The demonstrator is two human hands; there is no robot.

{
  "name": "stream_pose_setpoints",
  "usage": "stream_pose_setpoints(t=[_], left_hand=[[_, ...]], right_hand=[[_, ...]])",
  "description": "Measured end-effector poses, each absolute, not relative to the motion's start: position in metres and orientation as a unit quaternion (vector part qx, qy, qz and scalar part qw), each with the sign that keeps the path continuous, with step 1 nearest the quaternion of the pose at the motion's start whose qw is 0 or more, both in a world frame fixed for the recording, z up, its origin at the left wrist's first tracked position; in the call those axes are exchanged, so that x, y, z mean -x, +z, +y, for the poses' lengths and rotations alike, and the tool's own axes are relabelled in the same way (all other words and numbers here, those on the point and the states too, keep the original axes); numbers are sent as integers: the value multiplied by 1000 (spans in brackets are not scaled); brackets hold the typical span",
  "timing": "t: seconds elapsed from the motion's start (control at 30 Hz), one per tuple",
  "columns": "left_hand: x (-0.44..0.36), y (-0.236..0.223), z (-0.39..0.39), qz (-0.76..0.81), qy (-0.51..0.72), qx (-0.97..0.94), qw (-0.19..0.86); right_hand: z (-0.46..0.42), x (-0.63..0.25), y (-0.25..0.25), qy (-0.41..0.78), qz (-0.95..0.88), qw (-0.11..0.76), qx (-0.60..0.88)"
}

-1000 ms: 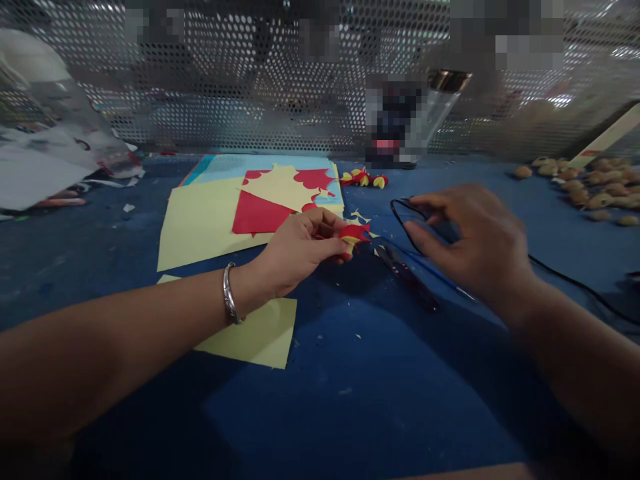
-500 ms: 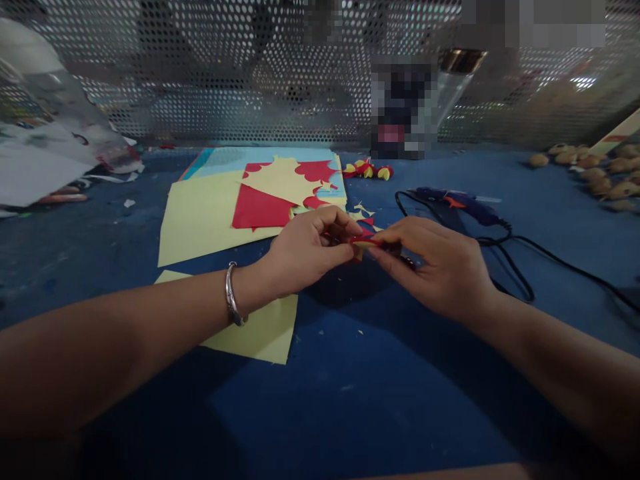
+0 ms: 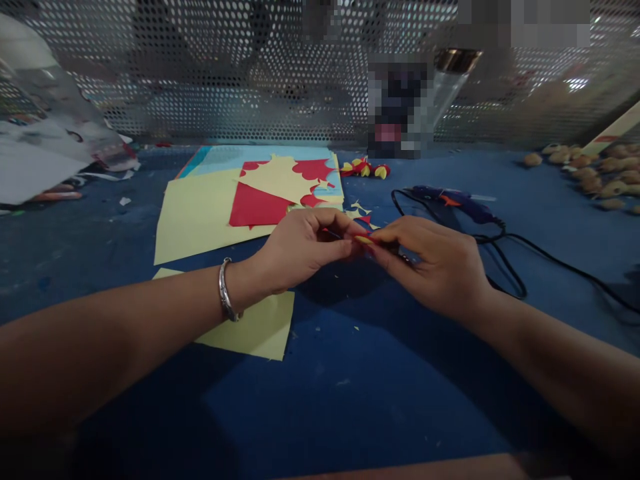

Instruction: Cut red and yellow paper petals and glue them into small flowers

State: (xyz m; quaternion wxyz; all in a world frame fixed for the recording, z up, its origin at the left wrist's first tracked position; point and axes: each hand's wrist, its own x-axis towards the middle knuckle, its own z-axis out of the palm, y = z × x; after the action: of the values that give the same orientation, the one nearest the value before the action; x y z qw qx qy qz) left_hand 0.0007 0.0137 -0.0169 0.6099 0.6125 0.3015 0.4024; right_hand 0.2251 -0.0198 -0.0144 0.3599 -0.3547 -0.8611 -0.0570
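Paper piece [image 3: 363,239] in the grip, stacked sheets [image 3: 193,217] behind and left with cut scraps [image 3: 277,179] on top, loose sheet [image 3: 263,327] before and left, folded paper cluster [image 3: 367,168] behind, glue gun [image 3: 463,203] behind and right, peanuts [image 3: 613,188] farther right, mesh screen [image 3: 215,93] at the very back.

Hands [image 3: 367,253] pinching red-and-yellow paper piece [image 3: 363,239], blue table [image 3: 320,400]

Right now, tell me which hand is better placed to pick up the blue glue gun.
Probably the right hand: the glue gun lies just beyond it, while the left hand is farther off. Both pinch the red-and-yellow paper piece, so the left would hold it alone.
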Motion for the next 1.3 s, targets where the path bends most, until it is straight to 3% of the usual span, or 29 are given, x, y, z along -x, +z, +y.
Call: stream_pose_setpoints(t=[0.4,0.7,0.93,1.3], left_hand=[[4,-21,15,333,380,-776,379],[-2,-14,10,352,355,-711,495],[-7,-13,6,313,430,-561,635],[-8,-8,2,324,452,-472,684]], right_hand=[[-23,-223,-11,-8,-871,346,349],[-22,-224,-14,-19,-861,358,362],[-25,-219,-13,-130,-853,367,347],[-23,-217,-10,-219,-875,303,308]])
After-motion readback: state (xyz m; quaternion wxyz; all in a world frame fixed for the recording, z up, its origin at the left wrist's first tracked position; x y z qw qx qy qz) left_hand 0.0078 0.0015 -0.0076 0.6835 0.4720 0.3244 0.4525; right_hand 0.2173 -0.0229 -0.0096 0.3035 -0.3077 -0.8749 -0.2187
